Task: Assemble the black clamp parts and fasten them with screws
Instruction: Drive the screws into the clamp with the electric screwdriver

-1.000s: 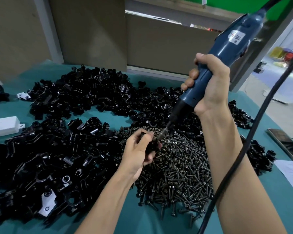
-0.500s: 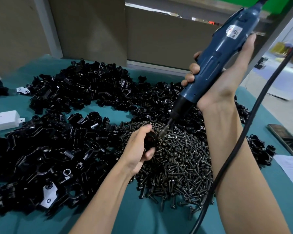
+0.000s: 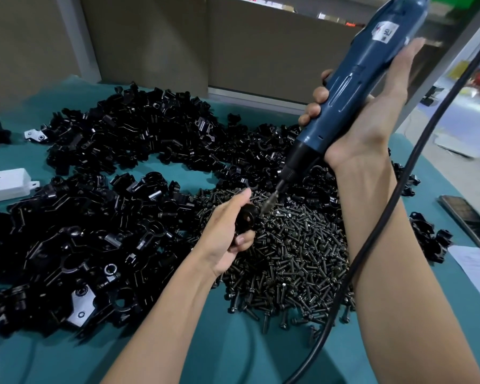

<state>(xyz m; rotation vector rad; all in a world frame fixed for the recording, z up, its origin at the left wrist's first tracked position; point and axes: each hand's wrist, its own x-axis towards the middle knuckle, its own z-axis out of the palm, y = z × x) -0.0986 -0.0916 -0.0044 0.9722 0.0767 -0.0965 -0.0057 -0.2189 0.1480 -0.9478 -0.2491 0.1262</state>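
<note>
Left grip [image 3: 227, 234]: curled round a black clamp part [image 3: 247, 218], above the screws [image 3: 294, 253].
Right grip [image 3: 372, 120]: wrapped round the electric screwdriver [image 3: 352, 87], its bit at that part.
Around: loose clamp parts [image 3: 94, 217] heaped left; white box [image 3: 6, 184] far left and phone [image 3: 468, 220] right, on the bench [image 3: 247, 350].
In the way: cable [image 3: 385, 203] crosses the right forearm.

Work surface: table [image 3: 247, 356] covered in teal cloth, extending under and around both hands. Beyond the left hand [image 3: 225, 239]: matt brown wall panels [image 3: 261, 51], with a pale upright post [image 3: 78, 37] further left. A light sill [image 3: 250, 95] runs along the panel foot, ahead of the right hand [image 3: 372, 112]. Right of the right hand: a slanting grey frame member [image 3: 449, 65], then pale floor [image 3: 460, 112], brightly lit; items there blurred.
</note>
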